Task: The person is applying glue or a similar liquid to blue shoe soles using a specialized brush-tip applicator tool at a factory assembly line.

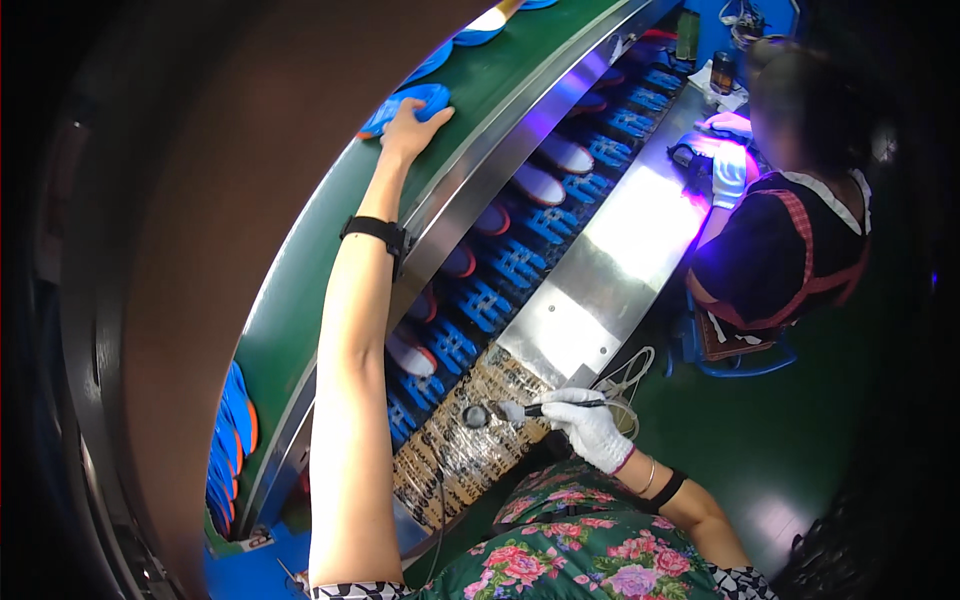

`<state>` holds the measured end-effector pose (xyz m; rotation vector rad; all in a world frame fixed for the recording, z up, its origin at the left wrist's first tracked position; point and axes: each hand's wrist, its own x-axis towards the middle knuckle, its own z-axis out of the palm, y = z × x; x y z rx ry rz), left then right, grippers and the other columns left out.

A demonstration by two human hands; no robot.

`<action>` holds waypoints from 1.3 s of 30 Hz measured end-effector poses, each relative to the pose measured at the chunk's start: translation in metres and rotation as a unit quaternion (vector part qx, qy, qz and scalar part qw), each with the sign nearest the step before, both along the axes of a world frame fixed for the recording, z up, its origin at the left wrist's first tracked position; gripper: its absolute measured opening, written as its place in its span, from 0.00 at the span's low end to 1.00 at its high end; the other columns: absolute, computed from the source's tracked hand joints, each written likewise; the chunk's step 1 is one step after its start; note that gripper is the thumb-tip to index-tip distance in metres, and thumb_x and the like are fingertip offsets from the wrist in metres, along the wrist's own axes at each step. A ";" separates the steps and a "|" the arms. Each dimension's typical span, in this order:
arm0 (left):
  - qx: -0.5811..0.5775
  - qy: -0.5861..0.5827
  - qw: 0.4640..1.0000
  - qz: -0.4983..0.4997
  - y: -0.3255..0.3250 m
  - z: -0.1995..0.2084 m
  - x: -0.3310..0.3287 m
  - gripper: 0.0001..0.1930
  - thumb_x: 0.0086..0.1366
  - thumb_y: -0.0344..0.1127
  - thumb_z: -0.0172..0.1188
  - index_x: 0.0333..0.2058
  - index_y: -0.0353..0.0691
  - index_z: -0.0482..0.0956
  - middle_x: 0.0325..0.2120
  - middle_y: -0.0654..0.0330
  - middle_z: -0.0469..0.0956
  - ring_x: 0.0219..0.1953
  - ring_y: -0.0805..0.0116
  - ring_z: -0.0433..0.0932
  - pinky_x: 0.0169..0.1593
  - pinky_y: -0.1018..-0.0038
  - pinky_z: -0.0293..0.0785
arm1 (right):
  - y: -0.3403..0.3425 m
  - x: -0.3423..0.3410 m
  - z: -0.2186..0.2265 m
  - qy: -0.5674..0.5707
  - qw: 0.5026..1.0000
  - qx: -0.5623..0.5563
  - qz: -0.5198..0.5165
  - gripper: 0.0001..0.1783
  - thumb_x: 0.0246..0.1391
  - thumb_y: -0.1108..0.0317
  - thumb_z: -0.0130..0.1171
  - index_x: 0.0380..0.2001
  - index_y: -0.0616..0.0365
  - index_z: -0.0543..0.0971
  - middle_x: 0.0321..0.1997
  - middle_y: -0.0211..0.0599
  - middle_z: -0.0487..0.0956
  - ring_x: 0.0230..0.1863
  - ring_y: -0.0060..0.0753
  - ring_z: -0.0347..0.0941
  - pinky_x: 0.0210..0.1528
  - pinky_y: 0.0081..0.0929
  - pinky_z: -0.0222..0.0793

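My bare left hand (pixel 408 132) reaches far out over a green conveyor belt (pixel 490 85). Its fingers and thumb are closed around a blue shoe sole (pixel 433 97) with an orange edge. In its white knitted glove, my right hand (pixel 592 432) grips a brush (pixel 513 411) with a dark handle and pale bristles. The bristle end points left, just beside a small round dark pot (pixel 475 415). That pot stands on a worktop (pixel 440 465) covered in printed tape.
Blue holders (pixel 485 305) carrying soles run along a lower line, with a metal ledge (pixel 600 290) beside it. More blue soles (pixel 228 450) lie at the belt's near end. A seated co-worker (pixel 790 230) works at the right under purple light. A white cable (pixel 632 375) loops near my right hand.
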<state>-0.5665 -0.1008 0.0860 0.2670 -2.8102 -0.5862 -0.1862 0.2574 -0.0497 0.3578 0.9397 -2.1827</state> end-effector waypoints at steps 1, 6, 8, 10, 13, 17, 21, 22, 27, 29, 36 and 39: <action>0.043 0.015 0.999 0.000 -0.009 0.000 -0.001 0.41 0.54 0.66 0.70 0.56 0.40 0.75 0.53 0.44 0.78 0.54 0.45 0.78 0.58 0.58 0.72 | 0.001 -0.003 0.003 0.001 1.000 -0.009 0.010 0.08 0.54 0.81 0.64 0.38 0.66 0.85 0.42 0.42 0.86 0.40 0.28 0.82 0.40 0.20 0.77; 0.314 0.016 0.947 0.057 0.000 0.037 0.065 0.36 0.58 0.58 0.73 0.54 0.37 0.74 0.53 0.46 0.76 0.52 0.55 0.78 0.51 0.63 0.79 | -0.004 0.000 0.005 -0.001 1.000 -0.021 0.020 0.08 0.56 0.82 0.62 0.39 0.65 0.85 0.42 0.41 0.86 0.43 0.30 0.83 0.48 0.22 0.78; 0.516 0.121 0.848 0.007 -0.027 0.047 0.114 0.26 0.66 0.51 0.67 0.50 0.37 0.71 0.54 0.47 0.70 0.50 0.55 0.75 0.53 0.63 0.82 | -0.008 0.004 0.003 -0.003 0.999 -0.017 0.041 0.08 0.56 0.80 0.63 0.39 0.65 0.85 0.41 0.41 0.86 0.34 0.24 0.79 0.35 0.19 0.73; 0.588 0.159 0.791 0.048 -0.023 0.060 0.165 0.27 0.68 0.50 0.65 0.53 0.36 0.70 0.57 0.43 0.67 0.56 0.50 0.73 0.56 0.59 0.81 | -0.011 0.007 0.001 -0.002 0.999 -0.001 0.044 0.08 0.55 0.80 0.63 0.39 0.65 0.85 0.41 0.40 0.86 0.32 0.24 0.79 0.35 0.19 0.73; 0.687 0.206 0.692 0.086 -0.056 0.061 0.274 0.29 0.69 0.45 0.63 0.61 0.36 0.65 0.63 0.39 0.62 0.65 0.44 0.66 0.62 0.53 0.75 | -0.019 0.021 -0.012 0.036 0.997 -0.031 0.060 0.09 0.56 0.80 0.63 0.40 0.64 0.85 0.42 0.39 0.86 0.39 0.26 0.82 0.42 0.19 0.77; 0.671 0.202 0.713 0.034 -0.017 0.055 0.435 0.41 0.60 0.26 0.58 0.72 0.41 0.54 0.67 0.46 0.60 0.68 0.45 0.64 0.71 0.45 0.60 | -0.027 0.035 -0.012 -0.008 0.996 -0.028 0.083 0.10 0.56 0.79 0.63 0.42 0.63 0.85 0.42 0.37 0.86 0.36 0.23 0.81 0.37 0.16 0.75; 0.694 0.191 0.685 0.111 -0.014 -0.007 0.559 0.41 0.53 0.27 0.64 0.67 0.35 0.61 0.58 0.47 0.73 0.58 0.50 0.75 0.65 0.57 0.71 | -0.037 0.048 -0.011 0.010 0.995 -0.047 0.086 0.10 0.57 0.80 0.62 0.43 0.64 0.84 0.44 0.41 0.86 0.36 0.24 0.81 0.35 0.16 0.75; 0.686 0.185 0.684 0.162 -0.006 -0.020 0.580 0.39 0.51 0.27 0.64 0.65 0.33 0.64 0.54 0.48 0.76 0.55 0.51 0.78 0.62 0.58 0.74 | -0.040 0.049 -0.011 0.005 0.995 -0.062 0.077 0.10 0.57 0.80 0.61 0.43 0.64 0.84 0.44 0.43 0.86 0.36 0.25 0.81 0.35 0.16 0.76; 0.749 0.196 0.577 0.260 0.031 -0.073 0.623 0.29 0.52 0.36 0.62 0.53 0.27 0.72 0.39 0.46 0.81 0.39 0.51 0.83 0.49 0.59 0.82 | -0.048 0.050 0.021 0.000 0.986 -0.152 0.071 0.12 0.59 0.82 0.58 0.46 0.67 0.81 0.48 0.51 0.83 0.37 0.29 0.79 0.36 0.18 0.76; 0.785 0.152 0.545 0.251 0.049 -0.084 0.628 0.30 0.53 0.41 0.61 0.52 0.27 0.73 0.38 0.45 0.81 0.37 0.52 0.83 0.46 0.59 0.82 | -0.054 0.056 0.038 0.011 0.983 -0.171 0.070 0.13 0.59 0.82 0.57 0.47 0.67 0.80 0.49 0.53 0.82 0.38 0.31 0.79 0.36 0.19 0.76; 0.858 0.115 0.500 0.038 0.113 -0.116 0.628 0.43 0.62 0.61 0.61 0.62 0.28 0.66 0.52 0.38 0.77 0.51 0.47 0.81 0.56 0.52 0.78 | -0.097 0.093 0.100 0.232 0.960 -0.090 0.129 0.14 0.55 0.79 0.64 0.46 0.68 0.83 0.46 0.47 0.85 0.38 0.26 0.79 0.43 0.20 0.75; 0.956 0.195 0.217 -0.023 0.126 -0.101 0.619 0.54 0.60 0.80 0.49 0.64 0.30 0.65 0.52 0.39 0.77 0.50 0.46 0.81 0.57 0.50 0.77 | -0.110 0.106 0.118 0.286 0.949 -0.053 0.124 0.14 0.53 0.79 0.66 0.45 0.67 0.84 0.44 0.43 0.86 0.40 0.28 0.81 0.45 0.22 0.77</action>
